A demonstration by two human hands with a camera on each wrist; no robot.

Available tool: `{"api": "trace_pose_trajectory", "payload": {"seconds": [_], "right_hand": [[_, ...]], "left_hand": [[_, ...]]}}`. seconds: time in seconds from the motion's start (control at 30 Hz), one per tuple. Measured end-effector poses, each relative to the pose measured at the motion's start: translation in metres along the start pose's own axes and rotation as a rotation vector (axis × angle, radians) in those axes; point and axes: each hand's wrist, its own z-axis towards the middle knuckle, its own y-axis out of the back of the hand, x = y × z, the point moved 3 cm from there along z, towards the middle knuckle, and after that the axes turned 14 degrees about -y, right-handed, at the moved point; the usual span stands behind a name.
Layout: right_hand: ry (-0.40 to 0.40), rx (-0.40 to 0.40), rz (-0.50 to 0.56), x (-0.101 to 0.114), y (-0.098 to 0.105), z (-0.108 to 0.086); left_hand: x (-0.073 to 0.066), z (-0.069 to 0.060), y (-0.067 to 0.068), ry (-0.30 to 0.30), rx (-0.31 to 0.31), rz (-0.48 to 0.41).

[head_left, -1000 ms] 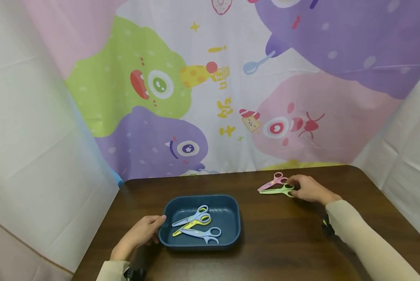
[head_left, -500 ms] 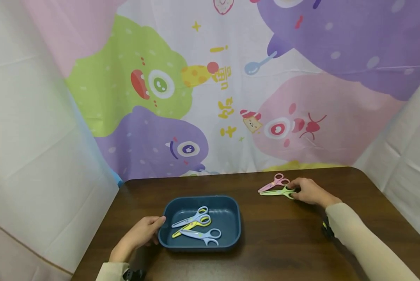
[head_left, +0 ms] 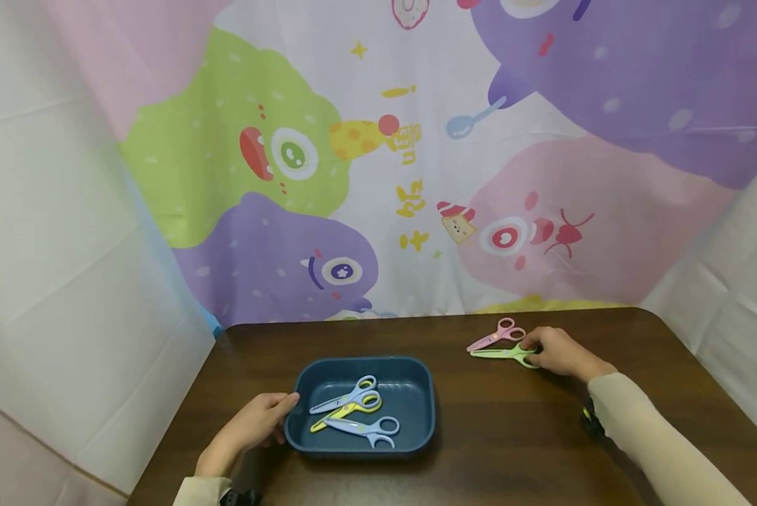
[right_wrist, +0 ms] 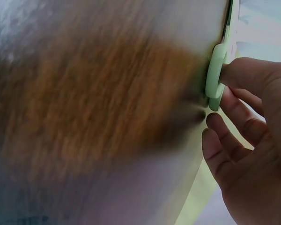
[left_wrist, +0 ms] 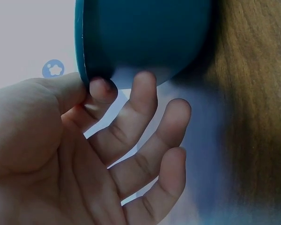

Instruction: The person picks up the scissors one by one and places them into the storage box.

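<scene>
The left hand (head_left: 251, 425) pinches the left rim of a dark blue tray (head_left: 425, 429), thumb on top; the left wrist view shows thumb and index finger at the tray's rim (left_wrist: 79, 42). Inside the tray lie two light blue scissors (head_left: 359, 427) and a yellow pair (head_left: 321, 423), partly overlapping. At the table's far right, the right hand (head_left: 564, 353) pinches the handle of green scissors (head_left: 495, 353) lying flat. Pink scissors (head_left: 488, 340) lie just behind them. In the right wrist view, thumb and index finger touch the green handle (right_wrist: 215, 70).
The dark brown table (head_left: 505, 436) extends between the tray and the right arm. Behind its far edge hangs a curtain (head_left: 410, 281) with cartoon figures, and white cloth (head_left: 68, 281) hangs at both sides.
The head view has tilted up slightly, so the tray, table and scissors appear a little lower. Both hands keep their grips, with the scissors lying almost as before.
</scene>
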Motion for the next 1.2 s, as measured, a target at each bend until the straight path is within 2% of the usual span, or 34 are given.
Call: {"api": "trace_pose_trajectory", "payload": {"seconds": [0.47, 0.8, 1.2], "right_hand": [[0.007, -0.025, 0.026, -0.004, 0.006, -0.009], [0.024, -0.019, 0.030, -0.001, 0.012, -0.023], [0.102, -0.067, 0.052, 0.013, 0.014, -0.033]], "left_hand": [[-0.002, 0.004, 0.002, -0.021, 0.004, 0.007], [-0.001, 0.000, 0.000, 0.018, -0.006, 0.009], [-0.001, -0.001, 0.000, -0.027, -0.005, -0.001]]}}
